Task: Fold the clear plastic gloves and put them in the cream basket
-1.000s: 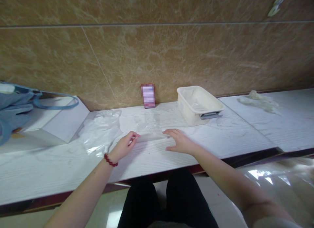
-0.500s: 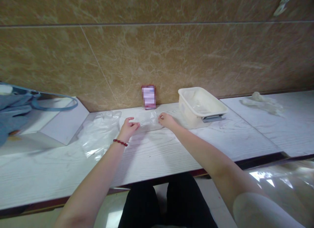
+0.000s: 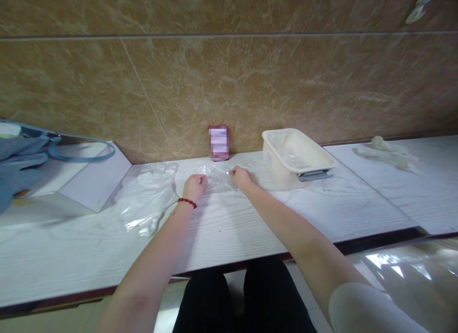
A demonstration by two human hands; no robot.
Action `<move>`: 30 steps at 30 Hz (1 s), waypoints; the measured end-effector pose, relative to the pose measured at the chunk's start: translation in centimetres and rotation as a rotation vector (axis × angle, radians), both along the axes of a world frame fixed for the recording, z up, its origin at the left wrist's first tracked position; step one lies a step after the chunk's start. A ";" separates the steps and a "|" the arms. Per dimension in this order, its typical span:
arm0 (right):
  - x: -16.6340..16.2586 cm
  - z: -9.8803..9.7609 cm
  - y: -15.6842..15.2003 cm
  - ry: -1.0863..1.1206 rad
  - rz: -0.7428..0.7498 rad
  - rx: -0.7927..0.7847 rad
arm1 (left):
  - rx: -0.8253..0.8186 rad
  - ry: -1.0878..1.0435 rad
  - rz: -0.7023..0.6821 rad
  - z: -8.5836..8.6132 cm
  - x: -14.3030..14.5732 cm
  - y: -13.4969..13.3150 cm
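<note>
A clear plastic bag is stretched between my two hands, just above or on the white wood-grain table. My left hand, with a red bead bracelet at the wrist, pinches the bag's left end. At the right end, the closed fingers of my right hand grip the plastic. Left of my left hand lies a pile of clear plastic bags. To the right of my right hand stands a cream plastic bin with something clear inside.
A phone leans upright against the brown tiled wall. On the left are a white box and a blue bag with a strap. Crumpled pale plastic lies far right. The table's front edge runs just before my legs.
My left hand has moved right and closed its fingers on the clear plastic bag. The bag now looks more bunched. My right hand stays at the bag's right end.
</note>
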State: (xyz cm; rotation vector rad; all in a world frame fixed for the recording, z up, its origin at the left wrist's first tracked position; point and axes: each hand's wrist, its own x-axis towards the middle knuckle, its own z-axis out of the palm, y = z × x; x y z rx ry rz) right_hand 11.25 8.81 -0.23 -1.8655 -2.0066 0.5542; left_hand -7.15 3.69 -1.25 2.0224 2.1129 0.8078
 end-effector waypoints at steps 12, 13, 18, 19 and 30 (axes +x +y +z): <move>0.9 -0.9 -1.4 0.156 -0.023 -0.015 | -0.049 0.039 0.011 0.2 -0.1 0.0; 0.8 -1.0 -1.5 0.104 -0.031 0.011 | -0.057 0.050 0.009 0.2 -0.1 0.0; 0.7 -1.2 -1.7 -0.069 -0.025 0.020 | -0.109 0.115 0.022 0.4 -0.1 -0.1; 0.7 -1.2 -1.7 -0.092 -0.018 0.019 | -0.114 0.127 0.025 0.4 -0.1 -0.1; 0.5 -0.1 -2.3 -0.238 0.040 0.002 | -0.158 0.162 0.031 0.4 -0.2 0.2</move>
